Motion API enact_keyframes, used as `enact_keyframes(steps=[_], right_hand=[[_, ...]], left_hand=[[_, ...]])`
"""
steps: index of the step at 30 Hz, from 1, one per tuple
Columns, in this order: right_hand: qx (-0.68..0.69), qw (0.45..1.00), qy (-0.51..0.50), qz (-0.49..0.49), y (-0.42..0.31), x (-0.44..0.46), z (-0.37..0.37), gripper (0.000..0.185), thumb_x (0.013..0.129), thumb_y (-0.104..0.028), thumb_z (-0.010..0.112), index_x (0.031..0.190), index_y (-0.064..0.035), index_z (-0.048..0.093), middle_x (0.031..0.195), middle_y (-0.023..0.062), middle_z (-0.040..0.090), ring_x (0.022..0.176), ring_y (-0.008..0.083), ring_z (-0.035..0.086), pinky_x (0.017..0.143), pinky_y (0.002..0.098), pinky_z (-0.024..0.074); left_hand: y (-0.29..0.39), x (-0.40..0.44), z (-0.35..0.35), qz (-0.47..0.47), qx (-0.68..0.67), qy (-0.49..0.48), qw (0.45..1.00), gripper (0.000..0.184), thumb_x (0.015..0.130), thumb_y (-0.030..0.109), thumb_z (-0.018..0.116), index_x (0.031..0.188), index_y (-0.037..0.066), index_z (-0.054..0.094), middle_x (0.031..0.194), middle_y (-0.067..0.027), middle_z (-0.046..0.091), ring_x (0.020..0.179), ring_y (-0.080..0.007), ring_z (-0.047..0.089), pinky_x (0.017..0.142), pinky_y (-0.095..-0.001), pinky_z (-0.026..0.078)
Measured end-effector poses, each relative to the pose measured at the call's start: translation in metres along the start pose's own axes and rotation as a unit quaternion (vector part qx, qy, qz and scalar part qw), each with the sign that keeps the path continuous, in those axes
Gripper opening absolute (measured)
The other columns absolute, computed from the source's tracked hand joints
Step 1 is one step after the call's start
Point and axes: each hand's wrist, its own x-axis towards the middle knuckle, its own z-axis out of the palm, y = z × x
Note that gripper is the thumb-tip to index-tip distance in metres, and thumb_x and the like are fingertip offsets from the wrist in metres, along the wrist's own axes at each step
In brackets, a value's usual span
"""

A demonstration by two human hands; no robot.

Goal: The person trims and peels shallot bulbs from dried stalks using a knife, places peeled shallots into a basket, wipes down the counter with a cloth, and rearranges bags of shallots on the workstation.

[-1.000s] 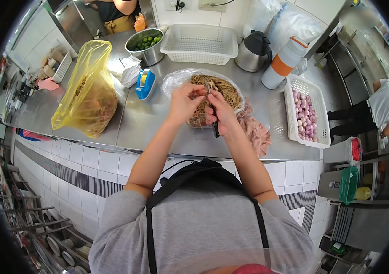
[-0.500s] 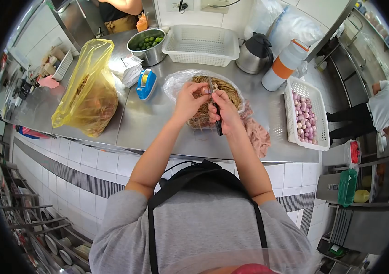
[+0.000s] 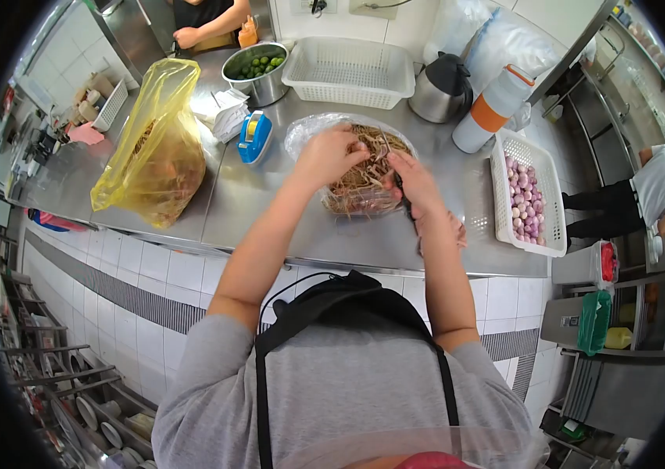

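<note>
A clear plastic bag point(image 3: 307, 129) lies open on the steel counter, with a heap of brown, root-like strands point(image 3: 364, 187) in it. Over the heap's left side is my left hand point(image 3: 334, 156), its fingers pinched together; whatever they hold is too small to make out. My right hand point(image 3: 416, 184) is at the heap's right side, closed around a knife with a black handle point(image 3: 406, 205), which is mostly hidden by the hand. The blade points up over the strands. A pinkish cloth point(image 3: 454, 231) lies partly under my right wrist.
Behind the bag stand a white basket point(image 3: 348, 72), a pot of green fruits point(image 3: 257, 74), a steel jug point(image 3: 439, 90) and a bottle point(image 3: 493, 109). A yellow bag point(image 3: 149, 156) and tape dispenser point(image 3: 254, 137) are left, a shallot basket point(image 3: 528, 195) right. Two other people stand beyond.
My hands have moved apart and down onto the strands, the left one to the left and the right one to the right. The knife has shifted right with my right hand.
</note>
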Motion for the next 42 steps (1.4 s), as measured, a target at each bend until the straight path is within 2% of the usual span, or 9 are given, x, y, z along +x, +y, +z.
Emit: enact_keyframes(steps=[3, 9, 11, 15, 24, 27, 32, 40, 42], right_hand=[[-0.227, 0.973, 0.03, -0.012, -0.018, -0.003, -0.011, 0.03, 0.088, -0.025, 0.046, 0.107, -0.0048, 0.053, 0.054, 0.0034, 0.052, 0.042, 0.0095, 0.043, 0.041, 0.0216, 0.0334], [-0.08, 0.979, 0.125, -0.139, -0.045, -0.017, -0.008, 0.038, 0.086, -0.027, 0.05, 0.115, -0.0024, 0.049, 0.05, -0.0019, 0.044, 0.041, 0.0045, 0.035, 0.038, 0.0189, 0.0258], [-0.05, 0.983, 0.127, -0.123, -0.043, -0.011, -0.002, 0.041, 0.084, -0.023, 0.054, 0.117, 0.0, 0.047, 0.05, -0.0024, 0.045, 0.042, 0.004, 0.035, 0.039, 0.0193, 0.0261], [-0.04, 0.986, 0.113, -0.115, -0.036, 0.01, 0.046, 0.041, 0.083, -0.019, 0.056, 0.118, -0.0002, 0.046, 0.051, -0.002, 0.045, 0.04, 0.0026, 0.033, 0.036, 0.0188, 0.0236], [0.026, 0.988, -0.05, -0.143, -0.08, 0.07, 0.201, 0.038, 0.083, -0.019, 0.055, 0.116, -0.0014, 0.047, 0.057, 0.0023, 0.051, 0.038, 0.0023, 0.032, 0.035, 0.0179, 0.0229], [0.0, 0.991, -0.05, -0.123, -0.093, 0.076, 0.255, 0.034, 0.082, -0.018, 0.055, 0.111, -0.0017, 0.05, 0.058, 0.0021, 0.053, 0.039, 0.0026, 0.033, 0.036, 0.0178, 0.0242], [-0.186, 0.923, -0.093, -0.325, -0.11, 0.1, 0.341, 0.031, 0.077, -0.025, 0.056, 0.078, 0.0059, 0.06, 0.068, 0.0155, 0.061, 0.06, 0.0193, 0.057, 0.06, 0.028, 0.044], [-0.58, 0.77, -0.038, -0.264, -0.079, 0.183, 0.384, 0.05, 0.068, -0.037, 0.061, 0.094, 0.0053, 0.056, 0.095, 0.0244, 0.058, 0.089, 0.0345, 0.057, 0.077, 0.0383, 0.0457], [-0.604, 0.766, -0.036, -0.218, -0.064, 0.193, 0.383, 0.043, 0.066, -0.032, 0.063, 0.09, 0.0032, 0.058, 0.094, 0.0213, 0.06, 0.089, 0.0317, 0.058, 0.076, 0.0367, 0.0463]], left_hand=[[0.011, 0.014, -0.006, -0.062, 0.07, -0.106, 0.99, 0.029, 0.072, 0.034, 0.061, 0.082, 0.007, 0.064, 0.083, -0.0151, 0.059, 0.079, -0.0327, 0.057, 0.071, -0.0387, 0.046], [0.027, 0.028, -0.022, -0.013, 0.12, -0.01, 0.993, 0.02, 0.074, 0.022, 0.053, 0.077, 0.004, 0.058, 0.074, -0.0111, 0.054, 0.068, -0.0254, 0.056, 0.064, -0.0364, 0.047], [0.011, 0.023, -0.033, -0.214, -0.438, -0.141, 0.862, 0.019, 0.073, 0.017, 0.049, 0.088, 0.005, 0.054, 0.071, -0.0046, 0.051, 0.065, -0.0162, 0.055, 0.054, -0.028, 0.044], [-0.017, -0.009, -0.072, -0.258, -0.689, -0.073, 0.673, 0.022, 0.077, 0.019, 0.046, 0.093, 0.004, 0.049, 0.072, -0.0033, 0.051, 0.055, -0.0095, 0.049, 0.044, -0.022, 0.037], [-0.045, -0.051, -0.183, -0.153, -0.194, 0.149, 0.957, 0.03, 0.08, 0.025, 0.057, 0.063, 0.002, 0.053, 0.047, -0.0003, 0.043, 0.042, -0.0076, 0.036, 0.04, -0.0252, 0.028], [-0.097, -0.056, -0.228, -0.157, 0.055, 0.24, 0.956, 0.026, 0.08, 0.024, 0.053, 0.08, -0.001, 0.06, 0.056, -0.011, 0.055, 0.047, -0.0154, 0.054, 0.049, -0.0307, 0.042], [-0.149, -0.07, -0.258, -0.298, -0.082, 0.148, 0.94, 0.027, 0.078, 0.021, 0.046, 0.079, -0.001, 0.061, 0.069, -0.0192, 0.06, 0.059, -0.0247, 0.06, 0.059, -0.0337, 0.047], [-0.197, -0.114, -0.26, -0.191, 0.391, -0.007, 0.9, 0.023, 0.073, 0.019, 0.05, 0.074, 0.0, 0.063, 0.078, -0.0194, 0.061, 0.073, -0.0331, 0.059, 0.068, -0.0409, 0.047], [-0.188, -0.132, -0.274, -0.411, 0.232, 0.076, 0.879, 0.028, 0.074, 0.024, 0.055, 0.087, -0.001, 0.06, 0.079, -0.0195, 0.06, 0.075, -0.0323, 0.059, 0.07, -0.0401, 0.047]])
